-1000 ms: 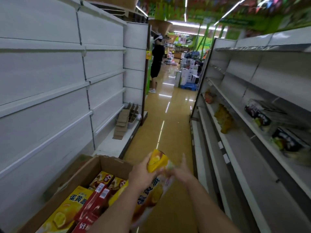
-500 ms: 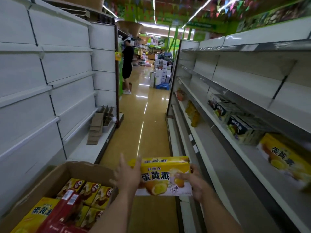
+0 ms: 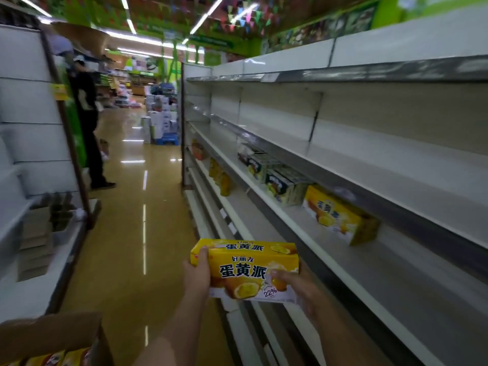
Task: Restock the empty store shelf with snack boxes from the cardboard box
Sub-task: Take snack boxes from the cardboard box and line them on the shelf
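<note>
A yellow snack box (image 3: 244, 268) with printed egg-yolk pies is held upright in front of me, its face toward the camera. My left hand (image 3: 197, 276) grips its left end, thumb on the top corner. My right hand (image 3: 299, 285) holds its right end, thumb across the front. The box hangs over the aisle floor just left of the right-hand shelf (image 3: 343, 260). On that shelf lies another yellow snack box (image 3: 340, 215), and beyond it two dark boxes (image 3: 284, 187). The open cardboard box (image 3: 52, 334) sits at bottom left, with several snack boxes (image 3: 55, 359) inside.
White shelving (image 3: 31, 143) lines the left side, with folded cardboard pieces (image 3: 37, 233) on its low ledge. A person in black (image 3: 88, 128) stands at the left aisle end. Stacked cartons (image 3: 158, 122) sit far down the glossy floor. Yellow packs (image 3: 220, 177) lie on a lower right shelf.
Both hands have carried the yellow box up and away from the cardboard box and turned its face toward me. My view has swung right toward the right-hand shelf.
</note>
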The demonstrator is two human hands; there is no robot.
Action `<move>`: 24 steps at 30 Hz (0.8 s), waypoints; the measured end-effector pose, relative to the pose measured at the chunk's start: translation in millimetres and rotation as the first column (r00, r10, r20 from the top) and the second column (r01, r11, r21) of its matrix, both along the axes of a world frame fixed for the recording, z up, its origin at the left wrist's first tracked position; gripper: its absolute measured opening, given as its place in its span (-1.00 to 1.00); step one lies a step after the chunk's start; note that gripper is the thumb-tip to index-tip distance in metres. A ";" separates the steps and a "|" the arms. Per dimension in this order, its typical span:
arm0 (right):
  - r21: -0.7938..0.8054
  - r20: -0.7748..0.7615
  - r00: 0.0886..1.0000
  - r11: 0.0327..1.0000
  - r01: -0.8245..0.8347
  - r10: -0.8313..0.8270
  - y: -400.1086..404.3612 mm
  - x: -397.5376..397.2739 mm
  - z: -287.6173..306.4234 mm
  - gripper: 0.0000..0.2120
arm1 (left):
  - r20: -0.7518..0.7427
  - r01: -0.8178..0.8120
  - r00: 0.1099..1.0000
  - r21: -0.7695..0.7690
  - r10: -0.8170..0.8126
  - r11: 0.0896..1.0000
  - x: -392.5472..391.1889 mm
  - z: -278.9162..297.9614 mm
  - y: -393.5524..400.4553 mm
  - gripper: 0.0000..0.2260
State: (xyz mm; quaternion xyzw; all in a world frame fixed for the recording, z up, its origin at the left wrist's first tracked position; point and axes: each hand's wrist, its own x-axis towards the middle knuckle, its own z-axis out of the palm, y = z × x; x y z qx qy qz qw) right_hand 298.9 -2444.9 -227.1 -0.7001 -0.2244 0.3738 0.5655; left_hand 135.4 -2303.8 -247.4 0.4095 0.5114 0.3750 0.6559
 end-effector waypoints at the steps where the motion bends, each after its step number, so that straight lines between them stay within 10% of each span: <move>1: 0.004 0.023 0.999 1.000 0.030 -0.031 -7.2 4.5 2.6 -0.47 | 0.008 0.026 1.000 0.006 -0.026 1.000 9.2 2.4 -0.9 -0.36; 24: 0.083 0.297 0.760 0.808 0.583 -0.578 -45.3 107.3 23.8 -0.42 | 0.025 0.354 0.926 0.289 -0.376 0.890 193.6 50.4 12.2 -0.72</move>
